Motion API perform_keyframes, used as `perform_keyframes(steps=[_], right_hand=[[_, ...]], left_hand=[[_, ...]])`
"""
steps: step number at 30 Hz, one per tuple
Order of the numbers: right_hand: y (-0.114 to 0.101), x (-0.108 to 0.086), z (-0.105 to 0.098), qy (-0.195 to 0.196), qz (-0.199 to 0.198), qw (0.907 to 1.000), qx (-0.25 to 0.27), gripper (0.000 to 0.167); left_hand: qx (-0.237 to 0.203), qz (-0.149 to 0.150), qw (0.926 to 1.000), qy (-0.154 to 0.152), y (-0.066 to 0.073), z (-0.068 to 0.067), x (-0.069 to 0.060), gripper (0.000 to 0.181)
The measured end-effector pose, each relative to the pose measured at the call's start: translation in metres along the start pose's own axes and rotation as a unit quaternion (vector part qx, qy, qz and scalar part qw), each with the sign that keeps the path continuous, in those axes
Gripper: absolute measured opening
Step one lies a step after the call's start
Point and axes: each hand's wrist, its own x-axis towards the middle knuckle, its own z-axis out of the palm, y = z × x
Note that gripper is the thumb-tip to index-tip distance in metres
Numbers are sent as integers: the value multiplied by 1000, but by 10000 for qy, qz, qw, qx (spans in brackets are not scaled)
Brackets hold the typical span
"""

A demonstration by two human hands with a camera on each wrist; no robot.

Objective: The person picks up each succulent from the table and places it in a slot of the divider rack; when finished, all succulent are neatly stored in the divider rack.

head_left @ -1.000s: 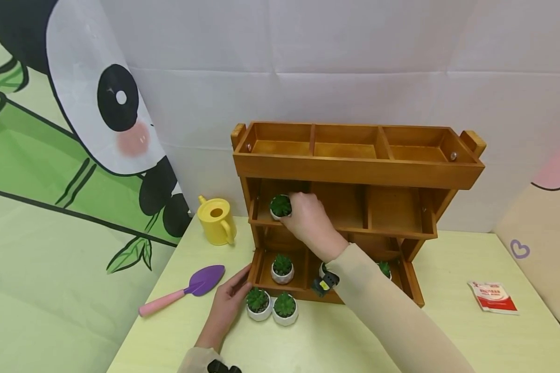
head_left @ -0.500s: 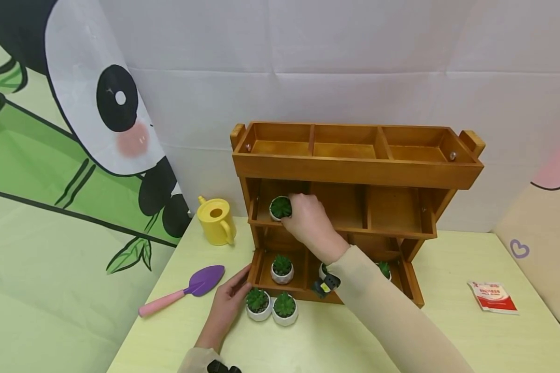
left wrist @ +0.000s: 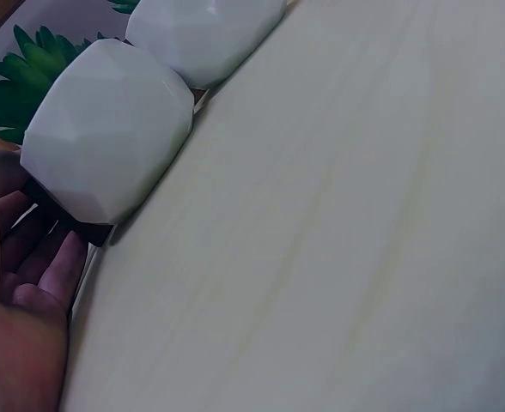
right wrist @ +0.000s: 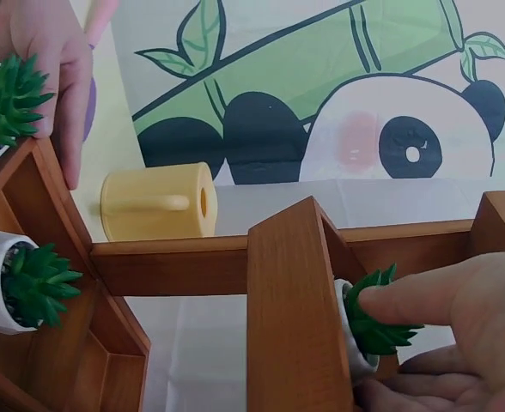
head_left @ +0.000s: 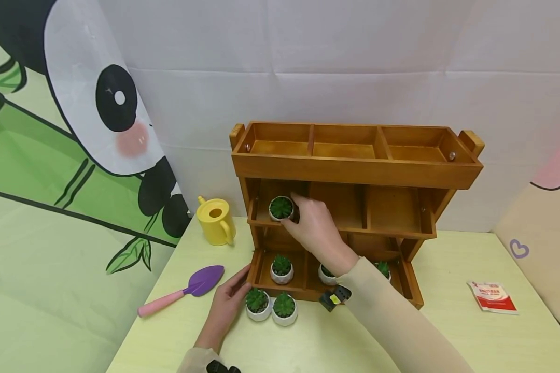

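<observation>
A small potted succulent (head_left: 281, 207) in a white pot stands in the left compartment of the middle tier of a brown wooden shelf (head_left: 354, 173). My right hand (head_left: 315, 225) is at its right side, thumb and forefinger spread apart; in the right wrist view the thumb (right wrist: 398, 296) lies by the leaves. My left hand (head_left: 227, 303) rests with extended fingers against the left front corner of the bottom tray. Beside it, two more potted succulents (head_left: 257, 304) (head_left: 284, 309) stand on the table. The bottom tray holds another succulent (head_left: 281, 269) at left and two partly hidden by my right arm.
To the left of the shelf stands a yellow watering can (head_left: 216, 221). A purple trowel (head_left: 204, 281) with a pink handle lies in front of it. On the right of the table (head_left: 452, 342) is a red and white packet (head_left: 493, 298). Wooden dividers split each tier.
The right hand's fingers have loosened from the succulent in the middle tier, and the hand has shifted slightly right and down. That pot stays in place. The left hand has not moved.
</observation>
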Motion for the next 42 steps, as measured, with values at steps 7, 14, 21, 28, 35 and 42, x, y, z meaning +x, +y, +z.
perform_keyframes(steps=[7, 14, 21, 28, 35, 42], right_hand=[[11, -16, -1, 114, -242, 9980, 577, 66], [25, -30, 3, 226, -678, 9929, 949, 64], [38, -45, 10, 478, -953, 9869, 1209, 61], [52, -62, 16, 795, -1519, 9754, 1386, 58], [58, -80, 23, 692, -1566, 9719, 1616, 58], [68, -95, 39, 526, -1499, 9735, 1646, 56]], left_hand=[[-57, 76, 10000, -18, 0, 0, 0, 49], [-33, 62, 10000, 45, 0, -1, -1, 48], [-61, 130, 9999, 17, -1, -2, -2, 48], [-29, 117, 9999, -45, 1, -1, -1, 49], [-59, 136, 9999, -21, 4, -1, -1, 48], [-35, 61, 10000, 23, 2, -1, -1, 48]])
